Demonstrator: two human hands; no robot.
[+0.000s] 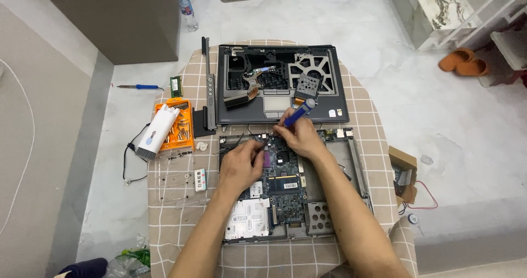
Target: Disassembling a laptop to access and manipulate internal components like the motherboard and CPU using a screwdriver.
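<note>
An opened laptop base [351,163] with its exposed motherboard [285,187] lies on a checked cloth [175,223]. My right hand [299,137] grips a blue-handled screwdriver [300,112], tip down at the board's upper edge. My left hand [240,166] rests on the board's left part, fingers curled near the screwdriver's tip; I cannot see anything held in it. The removed grey palmrest cover [337,94] lies just beyond.
An orange bit case [181,132] with a white brush tool [155,132] lies at the left, beside a clear tray [175,179]. A memory stick [175,86], a second screwdriver [140,86], a water bottle [188,10], a cardboard box [404,171] and orange slippers [464,62] surround the table.
</note>
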